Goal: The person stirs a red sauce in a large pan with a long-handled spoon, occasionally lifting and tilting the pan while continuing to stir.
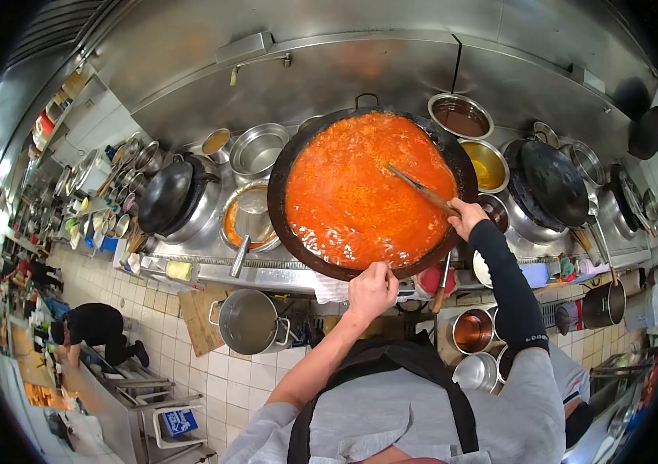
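A very large black wok [276,203] full of bubbling orange-red sauce [368,185] stands on the stove in front of me. My right hand [468,219] grips the wooden end of a long-handled cooking utensil [426,189] at the wok's right side. Its metal shaft slants into the sauce, which hides the head. At the near rim, my left hand [374,292] is closed with its fingers against the wok's edge; the exact spot it grips is covered. A white cloth [331,288] hangs by the front edge, left of that hand.
Beside the wok are a pan with a ladle [252,224], a pot of yellow liquid [485,165] and a bowl of brown liquid [460,116]. Further woks [167,197] flank these. A stockpot [248,321] stands below left. A person in black [101,332] bends down at far left.
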